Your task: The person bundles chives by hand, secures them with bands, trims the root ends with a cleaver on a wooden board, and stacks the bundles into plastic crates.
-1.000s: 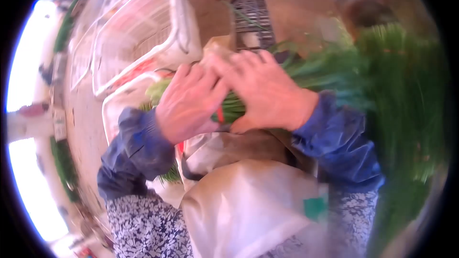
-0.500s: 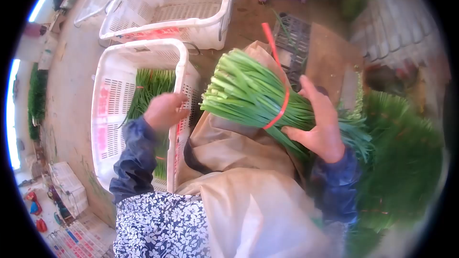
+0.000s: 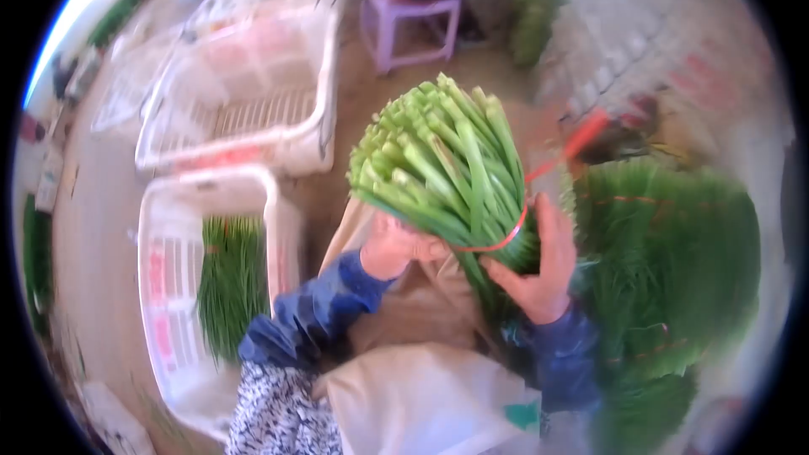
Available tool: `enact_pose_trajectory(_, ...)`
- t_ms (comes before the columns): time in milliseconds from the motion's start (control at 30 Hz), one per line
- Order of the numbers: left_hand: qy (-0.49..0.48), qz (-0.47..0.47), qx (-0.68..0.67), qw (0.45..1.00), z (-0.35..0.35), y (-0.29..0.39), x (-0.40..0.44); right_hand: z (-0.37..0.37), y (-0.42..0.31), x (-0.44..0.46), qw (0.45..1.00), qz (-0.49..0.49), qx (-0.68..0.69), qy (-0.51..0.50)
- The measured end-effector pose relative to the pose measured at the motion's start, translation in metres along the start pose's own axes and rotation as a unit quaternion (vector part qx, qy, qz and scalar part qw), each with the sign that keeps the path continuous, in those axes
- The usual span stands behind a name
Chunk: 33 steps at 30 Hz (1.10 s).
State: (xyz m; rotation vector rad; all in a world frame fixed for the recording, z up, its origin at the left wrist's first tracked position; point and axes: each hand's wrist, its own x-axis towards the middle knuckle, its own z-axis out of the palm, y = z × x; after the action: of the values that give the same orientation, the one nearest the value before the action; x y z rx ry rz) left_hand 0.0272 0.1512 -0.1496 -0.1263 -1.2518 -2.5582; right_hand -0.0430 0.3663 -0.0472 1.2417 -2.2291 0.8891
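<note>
A thick bundle of garlic chives [image 3: 438,160] is raised over my lap, its pale cut ends tilted up toward me. A red tie [image 3: 510,236] circles it, with one loose end sticking out to the upper right. My right hand [image 3: 543,274] grips the bundle just below the tie, thumb on the near side. Against the lower left of the stems is my left hand [image 3: 396,247], fingers curled in and partly hidden by the stems. A tan apron [image 3: 430,388] covers my lap beneath.
To my left, a white plastic crate [image 3: 274,244] holds more chives [image 3: 232,286]. Another white crate [image 3: 324,109] stands beyond it. A large pile of tied greens [image 3: 674,261] lies at my right. A purple stool [image 3: 413,4] is farther ahead.
My left hand has come from the crate's rim to the bundle's underside. The bundle has turned, so its cut ends point up and toward me. The view has shifted.
</note>
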Motion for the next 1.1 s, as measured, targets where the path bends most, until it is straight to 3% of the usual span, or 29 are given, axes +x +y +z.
enact_pose_trajectory(33, -0.079, 0.042, 0.229, 0.969, 0.012, 0.024, 0.015, -0.003, 0.000, 0.003, 1.000, 0.011, -0.006, 0.025)
enact_pose_trajectory(133, -0.108, 0.149, -0.009, 0.983, 0.072, 0.042, 0.060, -0.013, 0.007, 0.019, 0.994, -0.010, -0.067, 0.081)
enact_pose_trajectory(200, -0.128, 0.064, 0.001, 0.990, 0.098, 0.083, 0.080, -0.027, 0.001, 0.041, 0.992, 0.010, -0.090, 0.083)
enact_pose_trajectory(233, -0.152, 0.067, 0.015, 0.986, 0.101, 0.095, 0.092, -0.039, -0.001, 0.051, 0.989, 0.011, -0.094, 0.110)
enact_pose_trajectory(267, -0.206, 0.176, 0.182, 0.945, 0.101, 0.110, 0.105, -0.051, -0.002, 0.063, 0.995, 0.017, -0.056, 0.082)
enact_pose_trajectory(300, -0.249, 0.280, 0.339, 0.863, 0.101, 0.127, 0.118, -0.058, -0.002, 0.071, 0.998, 0.022, -0.014, 0.051)
enact_pose_trajectory(333, -0.300, 0.425, 0.480, 0.706, 0.120, 0.156, 0.123, -0.059, 0.001, 0.073, 0.997, 0.021, -0.009, 0.069)
enact_pose_trajectory(367, -0.300, 0.580, 0.549, 0.522, 0.139, 0.185, 0.129, -0.058, 0.006, 0.073, 0.982, 0.063, 0.168, 0.058)
enact_pose_trajectory(400, -0.300, 0.389, 0.401, 0.774, 0.157, 0.201, 0.124, -0.060, 0.007, 0.068, 0.959, 0.089, 0.269, 0.036)
enact_pose_trajectory(433, -0.255, 0.144, 0.208, 0.933, 0.170, 0.208, 0.117, -0.061, 0.009, 0.064, 0.922, 0.119, 0.369, 0.020)
enact_pose_trajectory(467, -0.261, 0.117, 0.258, 0.923, 0.178, 0.216, 0.117, -0.062, 0.011, 0.059, 0.876, 0.152, 0.458, 0.010)
enact_pose_trajectory(533, -0.350, 0.188, 0.557, 0.729, 0.182, 0.216, 0.128, -0.051, 0.007, 0.045, 0.797, 0.106, 0.593, 0.055)
enact_pose_trajectory(567, -0.387, 0.162, 0.607, 0.675, 0.180, 0.205, 0.130, -0.041, 0.005, 0.032, 0.765, 0.115, 0.630, 0.074)
enact_pose_trajectory(633, -0.427, -0.072, 0.588, 0.683, 0.175, 0.174, 0.130, -0.018, -0.001, 0.005, 0.716, 0.150, 0.673, 0.110)
enact_pose_trajectory(667, -0.470, -0.127, 0.561, 0.670, 0.152, 0.150, 0.135, -0.004, -0.006, -0.013, 0.698, 0.181, 0.682, 0.126)
enact_pose_trajectory(700, -0.408, -0.243, 0.513, 0.715, 0.137, 0.123, 0.130, 0.008, 0.002, -0.031, 0.684, 0.207, 0.687, 0.133)
enact_pose_trajectory(767, -0.329, -0.380, 0.446, 0.740, 0.100, 0.079, 0.108, 0.029, 0.009, -0.072, 0.758, 0.304, 0.573, 0.066)
enact_pose_trajectory(800, -0.390, -0.236, 0.539, 0.708, 0.080, 0.059, 0.104, 0.032, 0.013, -0.085, 0.746, 0.324, 0.578, 0.066)
enact_pose_trajectory(833, -0.440, -0.080, 0.613, 0.651, 0.073, 0.048, 0.099, 0.036, 0.016, -0.095, 0.701, 0.361, 0.611, 0.070)
enact_pose_trajectory(867, -0.445, -0.097, 0.609, 0.649, 0.069, 0.045, 0.090, 0.041, 0.016, -0.102, 0.655, 0.393, 0.641, 0.076)
enact_pose_trajectory(933, -0.364, -0.072, 0.520, 0.769, 0.092, 0.051, 0.070, 0.040, 0.008, -0.103, 0.664, 0.396, 0.628, 0.087)
enact_pose_trajectory(967, -0.379, 0.011, 0.640, 0.668, 0.103, 0.053, 0.066, 0.038, 0.005, -0.100, 0.655, 0.389, 0.638, 0.113)
enact_pose_trajectory(1000, -0.379, 0.002, 0.642, 0.667, 0.109, 0.045, 0.065, 0.039, 0.004, -0.097, 0.646, 0.379, 0.648, 0.137)
enact_pose_trajectory(1067, -0.365, 0.044, 0.719, 0.590, 0.118, 0.031, 0.066, 0.040, -0.003, -0.093, 0.648, 0.385, 0.637, 0.159)
enact_pose_trajectory(1100, -0.379, 0.069, 0.705, 0.595, 0.121, 0.029, 0.071, 0.037, -0.003, -0.094, 0.644, 0.403, 0.629, 0.163)
